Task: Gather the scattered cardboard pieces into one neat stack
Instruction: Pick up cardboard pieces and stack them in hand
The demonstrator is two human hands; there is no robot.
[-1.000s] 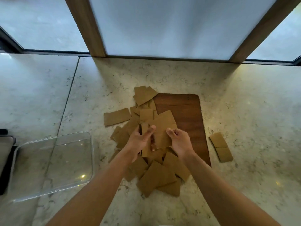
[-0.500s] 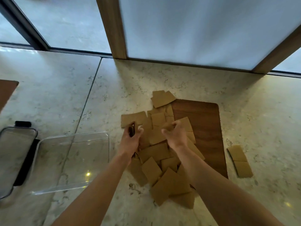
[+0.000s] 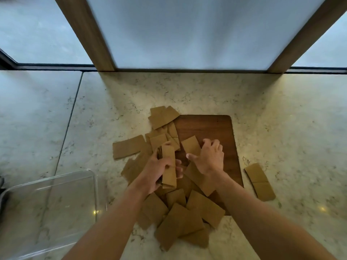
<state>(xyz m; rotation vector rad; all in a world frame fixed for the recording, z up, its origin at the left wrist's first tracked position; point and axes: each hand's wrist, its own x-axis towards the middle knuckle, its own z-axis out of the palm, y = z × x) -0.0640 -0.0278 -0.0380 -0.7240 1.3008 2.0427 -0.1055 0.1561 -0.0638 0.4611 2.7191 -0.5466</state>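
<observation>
Hands: my left hand (image 3: pixel 159 170) clamps a small stack (image 3: pixel 168 166) upright | my right hand (image 3: pixel 210 156), fingers spread, presses a cardboard piece (image 3: pixel 190 146) on the wooden board (image 3: pixel 216 128) | loose pieces (image 3: pixel 180 220) litter the counter (image 3: pixel 291 128) nearer me

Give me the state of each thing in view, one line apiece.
Left hand: shut on a small stack, held on edge.
Right hand: fingers spread, reaching onto a loose piece.
Pile: scattered, overlapping.
Board: flat, partly covered.
Tray: empty.
</observation>
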